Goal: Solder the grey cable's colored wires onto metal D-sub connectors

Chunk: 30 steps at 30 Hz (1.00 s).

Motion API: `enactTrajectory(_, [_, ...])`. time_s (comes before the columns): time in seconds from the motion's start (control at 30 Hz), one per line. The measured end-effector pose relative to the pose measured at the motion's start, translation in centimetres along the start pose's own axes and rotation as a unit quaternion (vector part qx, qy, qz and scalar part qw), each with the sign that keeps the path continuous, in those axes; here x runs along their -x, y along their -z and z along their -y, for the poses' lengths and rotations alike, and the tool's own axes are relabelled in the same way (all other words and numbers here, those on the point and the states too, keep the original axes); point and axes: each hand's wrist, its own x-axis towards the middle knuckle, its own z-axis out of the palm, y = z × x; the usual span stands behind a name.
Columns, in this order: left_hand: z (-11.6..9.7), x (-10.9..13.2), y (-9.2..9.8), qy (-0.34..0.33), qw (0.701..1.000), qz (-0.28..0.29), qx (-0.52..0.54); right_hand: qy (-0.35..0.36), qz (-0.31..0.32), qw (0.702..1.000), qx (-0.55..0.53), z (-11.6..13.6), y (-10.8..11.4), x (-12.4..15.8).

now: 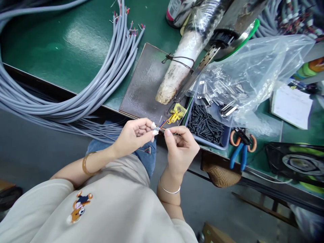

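Note:
My left hand [138, 133] pinches the end of a grey cable [156, 129], with white coverings on its thumb and fingertip. Thin coloured wires [163, 124] fan out from that cable end. Between thumb and forefinger, my right hand [181, 143] grips some of these wires. Both hands are close together above my lap, in front of the bench edge. Just beyond them lies a yellow tool [177, 114] on the bench. A small connector with wires [149, 150] hangs below my left hand, over my jeans.
A thick bundle of grey cables [101, 87] spreads over the bench at left. A blue bin [225, 143] holds black tubes, with a plastic bag of metal connectors [222, 91] above. Pliers [239, 148] lie at the right edge. A plastic-wrapped nozzle [177, 71] overhangs a dark plate [141, 81].

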Motion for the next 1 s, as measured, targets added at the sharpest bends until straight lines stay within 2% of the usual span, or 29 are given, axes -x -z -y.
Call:
enactTrajectory(0.07, [-0.3, -0.3, 0.3, 0.070, 0.994, 0.049, 0.064, -0.020, 0.015, 0.999, -0.031, -0.2, 0.0, -0.4])
enactTrajectory(0.17, [-0.2, -0.7, 0.6, 0.088, 0.991, 0.061, 0.085, -0.030, 0.019, 0.999, -0.037, -0.2, -0.2, -0.7])
enactTrajectory(0.33, [0.4, -0.8, 0.3, -0.027, 0.998, -0.051, 0.022, 0.046, -0.119, 0.992, 0.013, 0.0, -0.1, -0.2])
enactTrajectory(0.47, [0.8, -0.5, 0.0, -0.117, 0.985, -0.100, -0.085, 0.051, -0.066, 0.996, 0.040, 0.0, 0.0, 0.4])
enactTrajectory(0.63, [1.1, -0.5, 0.1, -0.233, 0.951, -0.097, -0.180, 0.022, -0.043, 0.998, 0.037, -0.2, -0.4, 0.6])
enactTrajectory(0.8, [1.3, -0.4, 0.0, -0.282, 0.928, -0.095, -0.223, 0.004, -0.041, 0.999, 0.012, -0.3, -0.5, 0.6])
enactTrajectory(1.0, [1.4, -0.3, 0.0, -0.309, 0.909, -0.096, -0.264, -0.016, -0.050, 0.998, 0.030, -0.4, -0.3, 0.6])
